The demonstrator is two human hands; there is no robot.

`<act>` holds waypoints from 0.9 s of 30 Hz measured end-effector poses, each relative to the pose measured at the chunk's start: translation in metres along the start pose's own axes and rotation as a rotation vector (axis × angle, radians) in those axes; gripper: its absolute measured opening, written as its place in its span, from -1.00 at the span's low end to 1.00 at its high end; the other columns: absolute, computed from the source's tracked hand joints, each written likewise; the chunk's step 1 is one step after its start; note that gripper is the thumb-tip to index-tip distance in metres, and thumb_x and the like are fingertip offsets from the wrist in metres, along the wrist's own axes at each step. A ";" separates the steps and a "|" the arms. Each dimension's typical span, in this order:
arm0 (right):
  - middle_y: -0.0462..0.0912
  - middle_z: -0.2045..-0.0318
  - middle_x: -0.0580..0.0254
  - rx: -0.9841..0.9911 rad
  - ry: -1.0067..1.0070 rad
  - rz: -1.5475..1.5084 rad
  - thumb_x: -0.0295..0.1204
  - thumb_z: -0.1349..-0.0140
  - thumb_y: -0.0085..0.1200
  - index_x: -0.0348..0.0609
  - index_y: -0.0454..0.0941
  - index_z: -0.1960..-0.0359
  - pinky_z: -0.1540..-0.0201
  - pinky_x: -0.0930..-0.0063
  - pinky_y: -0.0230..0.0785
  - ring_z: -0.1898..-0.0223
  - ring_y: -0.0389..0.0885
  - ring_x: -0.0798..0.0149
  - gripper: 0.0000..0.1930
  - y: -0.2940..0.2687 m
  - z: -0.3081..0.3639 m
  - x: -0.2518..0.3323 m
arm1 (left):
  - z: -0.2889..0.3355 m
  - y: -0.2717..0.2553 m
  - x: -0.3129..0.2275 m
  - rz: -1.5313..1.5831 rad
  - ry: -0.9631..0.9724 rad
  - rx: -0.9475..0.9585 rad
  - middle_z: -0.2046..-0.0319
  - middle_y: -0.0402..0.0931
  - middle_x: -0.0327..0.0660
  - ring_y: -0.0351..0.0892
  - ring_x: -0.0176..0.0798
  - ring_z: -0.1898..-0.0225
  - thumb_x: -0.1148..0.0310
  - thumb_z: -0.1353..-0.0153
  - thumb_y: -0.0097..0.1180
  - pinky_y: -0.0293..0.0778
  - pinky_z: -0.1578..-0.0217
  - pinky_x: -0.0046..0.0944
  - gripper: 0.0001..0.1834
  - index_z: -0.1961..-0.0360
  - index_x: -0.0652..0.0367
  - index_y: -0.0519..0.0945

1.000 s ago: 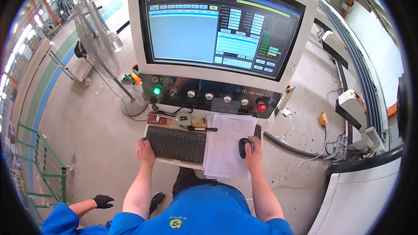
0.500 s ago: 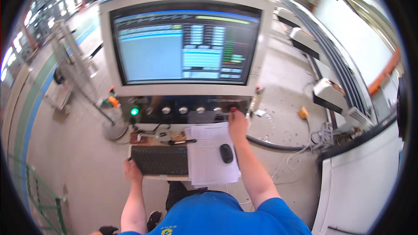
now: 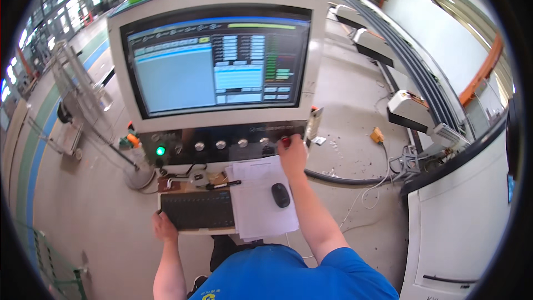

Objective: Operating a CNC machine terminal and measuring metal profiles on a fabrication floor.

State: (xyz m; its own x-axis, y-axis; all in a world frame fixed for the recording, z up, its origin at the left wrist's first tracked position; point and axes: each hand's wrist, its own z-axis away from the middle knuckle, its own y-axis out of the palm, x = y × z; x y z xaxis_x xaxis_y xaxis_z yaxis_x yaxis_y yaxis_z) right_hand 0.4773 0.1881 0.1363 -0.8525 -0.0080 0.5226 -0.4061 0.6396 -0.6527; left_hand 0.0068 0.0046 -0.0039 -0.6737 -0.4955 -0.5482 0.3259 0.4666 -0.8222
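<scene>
My right hand (image 3: 292,155) reaches to the right end of the black control panel (image 3: 210,154), its fingers closed around a red push button (image 3: 286,142). At the lower left, my left hand (image 3: 165,226) grips the left edge of the keyboard tray (image 3: 208,232), beside the black keyboard (image 3: 197,210). Part of those fingers is hidden under the edge. Right of the keyboard lie printed paper sheets (image 3: 252,211) with a black mouse (image 3: 281,195) on them. A black marker pen (image 3: 224,185) rests across the papers' left edge. Above, the monitor (image 3: 216,61) is lit.
A green lamp (image 3: 160,151) glows among several silver knobs on the panel. A tape measure (image 3: 198,177) sits behind the keyboard. To the right are a long machine rail (image 3: 411,66), a white cabinet (image 3: 461,233) and a yellow connector (image 3: 377,135) on a cable. A metal stand (image 3: 83,78) is at left.
The view has shifted, so the monitor and panel appear further left. My right hand stays at the red button, its fingers now more visibly around it. My left hand keeps to the tray edge.
</scene>
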 end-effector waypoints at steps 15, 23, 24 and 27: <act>0.59 0.14 0.01 -0.066 -0.157 0.019 -0.42 -0.18 0.40 -0.11 0.52 0.04 0.05 0.03 0.51 0.26 0.61 -0.14 -0.64 -0.009 0.011 0.023 | 0.003 -0.005 -0.009 -0.021 0.056 -0.025 0.05 0.64 -0.05 0.65 0.16 0.03 0.04 -0.54 -0.12 0.53 0.06 0.10 -0.61 -0.10 0.02 0.58; 0.73 0.43 0.05 0.316 0.901 -0.764 -0.10 -0.46 0.05 -0.30 0.56 0.10 0.43 0.26 0.55 0.49 0.72 0.15 -0.59 0.003 -0.011 -0.014 | 0.007 -0.009 -0.011 0.006 0.064 -0.023 0.02 0.63 -0.03 0.62 0.18 -0.01 0.01 -0.53 -0.15 0.52 0.03 0.12 -0.58 -0.11 0.03 0.56; 0.72 0.43 0.06 0.386 1.029 -0.941 -0.09 -0.48 0.03 -0.30 0.57 0.07 0.43 0.27 0.55 0.50 0.71 0.14 -0.58 0.001 -0.009 -0.016 | 0.006 -0.010 -0.012 0.017 0.062 -0.021 0.02 0.63 -0.03 0.62 0.18 -0.01 0.00 -0.53 -0.16 0.52 0.03 0.12 -0.58 -0.12 0.03 0.56; 0.72 0.37 0.04 0.367 0.988 -0.923 -0.13 -0.47 0.05 -0.28 0.57 -0.03 0.35 0.25 0.57 0.40 0.72 0.10 -0.59 0.011 0.000 -0.024 | 0.006 -0.011 -0.015 -0.005 0.058 -0.017 0.02 0.63 -0.03 0.62 0.19 -0.01 0.00 -0.53 -0.16 0.52 0.03 0.12 -0.57 -0.12 0.03 0.56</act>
State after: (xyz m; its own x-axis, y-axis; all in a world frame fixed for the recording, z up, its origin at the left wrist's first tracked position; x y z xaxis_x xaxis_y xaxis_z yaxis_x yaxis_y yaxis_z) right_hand 0.4934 0.1953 0.1166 0.2842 0.3257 0.9017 -0.8790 0.4641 0.1095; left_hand 0.0177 0.0023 0.0127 -0.7128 -0.4551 -0.5336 0.3110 0.4769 -0.8221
